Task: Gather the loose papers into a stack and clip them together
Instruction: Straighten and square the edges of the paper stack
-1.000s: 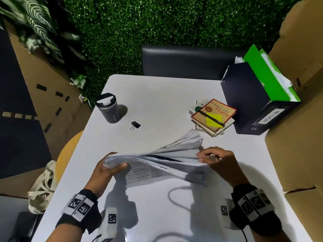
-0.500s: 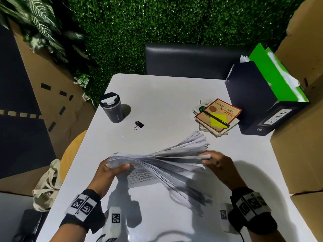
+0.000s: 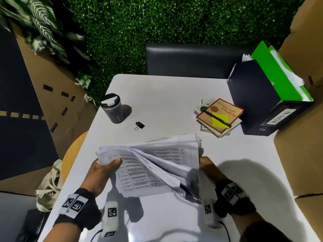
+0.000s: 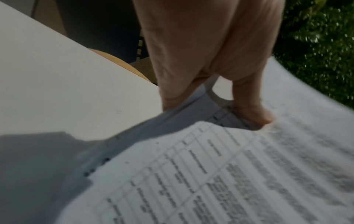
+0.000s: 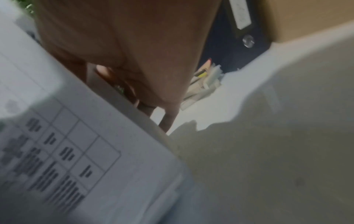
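A loose bundle of printed papers (image 3: 153, 165) is held up over the white table (image 3: 166, 102), its sheets fanned and uneven. My left hand (image 3: 104, 165) grips the bundle's left end, thumb on top of the printed sheet (image 4: 249, 174). My right hand (image 3: 205, 163) holds the right edge, with the fingers hidden behind the sheets; the right wrist view shows them curled at the paper's edge (image 5: 95, 151). A small black binder clip (image 3: 139, 125) lies on the table beyond the papers, apart from both hands.
A dark travel mug (image 3: 112, 110) stands at the table's left edge. Books with a pen and yellow note (image 3: 219, 117) lie at right, beside a dark file box (image 3: 258, 102) with green folders. Cardboard boxes (image 3: 300, 154) crowd the right. A black chair (image 3: 188, 60) stands behind.
The bundle has tipped up from flat, its printed face now turned toward me. My right hand has shifted from on top of the sheets to the right edge.
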{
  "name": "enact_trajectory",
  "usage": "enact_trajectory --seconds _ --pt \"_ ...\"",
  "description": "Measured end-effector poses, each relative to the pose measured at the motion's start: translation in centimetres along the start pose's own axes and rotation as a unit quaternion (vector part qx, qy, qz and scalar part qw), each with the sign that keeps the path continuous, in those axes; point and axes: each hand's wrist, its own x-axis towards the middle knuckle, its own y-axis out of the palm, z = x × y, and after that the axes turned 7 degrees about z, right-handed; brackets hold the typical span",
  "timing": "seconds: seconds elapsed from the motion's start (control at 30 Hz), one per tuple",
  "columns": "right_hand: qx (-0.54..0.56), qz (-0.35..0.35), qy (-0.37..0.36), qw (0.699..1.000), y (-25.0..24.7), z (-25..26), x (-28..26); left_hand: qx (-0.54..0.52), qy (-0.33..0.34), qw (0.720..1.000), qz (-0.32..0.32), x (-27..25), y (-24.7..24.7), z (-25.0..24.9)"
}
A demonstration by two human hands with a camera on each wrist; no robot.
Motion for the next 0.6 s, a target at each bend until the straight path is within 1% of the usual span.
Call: enact_trajectory --seconds 0.03,0.07,0.1,0.13,0.17,0.23,0.27,0.33,0.4,0.43,0.47,0.53,0.57,0.6 --pt "0.063 -0.038 0.017 0.997 0.2 0.5 -0.3 -0.014 -0.009 1.000 -0.005 0.2 -0.2 -0.3" --pt "0.126 -0.073 0.002 0.989 0.5 1.5 -0.8 -0.027 -0.022 0.999 -0.007 0.3 -0.4 -0.5" --pt "0.144 -0.088 -0.014 0.985 0.9 1.9 -1.2 -0.033 -0.038 0.999 -0.011 0.5 -0.5 -0.6" --pt "0.182 -0.073 -0.027 0.980 1.5 1.7 -1.5 -0.034 -0.056 0.998 -0.012 0.7 -0.7 -0.5" --pt "0.221 -0.047 -0.012 0.974 2.0 2.0 -2.5 -0.028 -0.077 0.997 -0.015 1.0 -0.8 -0.3" --pt "0.280 0.002 0.001 0.960 3.1 1.0 -3.2 0.006 -0.114 0.993 -0.039 1.5 -0.9 0.8" --pt "0.281 0.015 0.013 0.960 3.6 0.6 -3.5 0.026 -0.128 0.990 -0.058 1.7 -1.0 1.5" --pt "0.305 0.036 0.009 0.952 4.0 0.4 -4.2 0.043 -0.150 0.984 -0.086 2.1 -1.1 3.3" --pt "0.335 0.038 0.027 0.941 4.3 0.2 -4.4 0.038 -0.160 0.980 -0.109 2.3 -1.2 4.8" --pt "0.355 0.030 0.023 0.934 4.6 -0.4 -4.5 0.040 -0.164 0.978 -0.119 2.2 -1.2 5.3" --pt "0.401 0.034 0.042 0.914 4.8 -1.0 -4.7 0.043 -0.167 0.978 -0.120 2.2 -1.2 5.6" --pt "0.458 0.037 0.070 0.885 5.0 -1.4 -4.8 0.047 -0.163 0.979 -0.109 2.0 -0.9 5.7" --pt "0.448 0.041 0.065 0.891 4.8 -1.0 -4.9 0.046 -0.156 0.982 -0.100 1.9 -0.7 5.5" --pt "0.418 0.027 0.051 0.907 4.7 -0.1 -5.0 0.045 -0.144 0.985 -0.088 1.8 -0.4 5.1"
